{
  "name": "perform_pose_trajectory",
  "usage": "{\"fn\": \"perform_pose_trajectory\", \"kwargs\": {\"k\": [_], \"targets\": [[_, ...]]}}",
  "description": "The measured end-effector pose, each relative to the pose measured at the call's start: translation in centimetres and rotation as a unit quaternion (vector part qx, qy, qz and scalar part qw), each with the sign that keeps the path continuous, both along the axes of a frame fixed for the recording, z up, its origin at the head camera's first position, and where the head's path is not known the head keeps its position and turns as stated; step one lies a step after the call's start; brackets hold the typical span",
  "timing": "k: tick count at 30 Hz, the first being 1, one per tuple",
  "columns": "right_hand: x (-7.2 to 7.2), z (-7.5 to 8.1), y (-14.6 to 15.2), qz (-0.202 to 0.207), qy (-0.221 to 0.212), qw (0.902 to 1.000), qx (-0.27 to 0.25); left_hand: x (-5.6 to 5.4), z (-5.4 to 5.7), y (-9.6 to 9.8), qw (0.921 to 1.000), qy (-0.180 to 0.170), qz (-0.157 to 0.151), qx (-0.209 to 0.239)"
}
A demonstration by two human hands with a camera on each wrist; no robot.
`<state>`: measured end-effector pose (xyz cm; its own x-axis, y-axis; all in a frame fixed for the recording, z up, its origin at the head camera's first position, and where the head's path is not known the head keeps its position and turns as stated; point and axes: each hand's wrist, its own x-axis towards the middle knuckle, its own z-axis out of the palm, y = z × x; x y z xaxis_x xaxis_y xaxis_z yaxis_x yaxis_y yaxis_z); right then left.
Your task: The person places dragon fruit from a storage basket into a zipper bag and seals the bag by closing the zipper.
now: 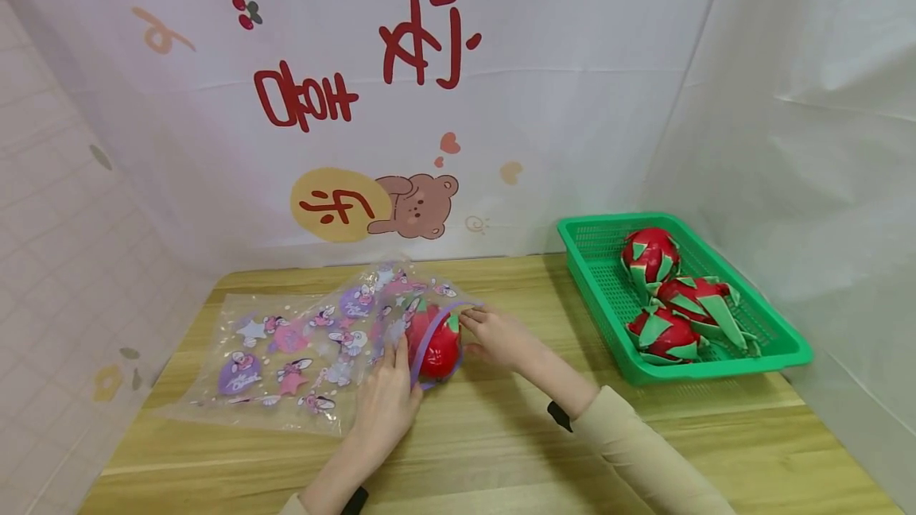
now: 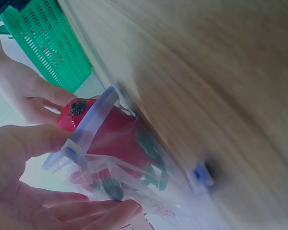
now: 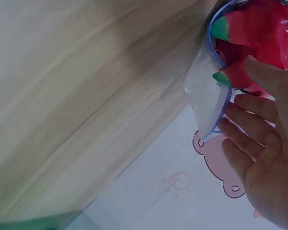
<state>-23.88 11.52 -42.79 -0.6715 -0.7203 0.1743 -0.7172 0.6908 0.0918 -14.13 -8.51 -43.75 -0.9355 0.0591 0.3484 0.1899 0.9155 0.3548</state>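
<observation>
the dragon fruit [image 1: 439,350] is lying partly inside the clear printed zip bag [image 1: 293,344], on the wooden table [image 1: 501,443], and its red end is poking out past the purple zip rim [image 2: 93,117]. i am guessing a few things could go wrong. the pointy green leaf tips [image 3: 221,77] are sitting close to the rim, so they could snag there, and a hard push could rip a leaf or the thin plastic. if the left hand [image 1: 386,400] lets go too soon, the floppy mouth could fold over the fruit. the fruit is looking round and smooth, so a weak touch could let it roll out.

the left hand is holding the bag's edge near the mouth, and the fruit is lying right by its fingertips. the right hand [image 1: 501,340] is looking wide and loose: its thumb is lying over the fruit, and its fingers are lying beside the rim. i cannot tell how hard it is pressing. three more dragon fruits [image 1: 665,336] are lying well apart, in the green basket [image 1: 716,370] to the right.
</observation>
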Motion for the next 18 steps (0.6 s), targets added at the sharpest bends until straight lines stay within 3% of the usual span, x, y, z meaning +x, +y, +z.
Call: {"fn": "perform_pose_trajectory", "kwargs": {"k": [6, 13, 18], "targets": [[0.08, 0.08, -0.44, -0.034, 0.038, 0.9955, 0.08, 0.01, 0.07, 0.02, 1.0, 0.001, -0.002, 0.004], [-0.32, -0.41, -0.81, -0.034, 0.13, 0.9755, 0.174, -0.14, 0.2, 0.0, 1.0, -0.001, 0.004, 0.007], [-0.61, -0.84, -0.54, -0.065, 0.127, 0.9653, 0.219, -0.2, 0.32, -0.02, 0.9999, -0.004, 0.003, 0.011]]}}
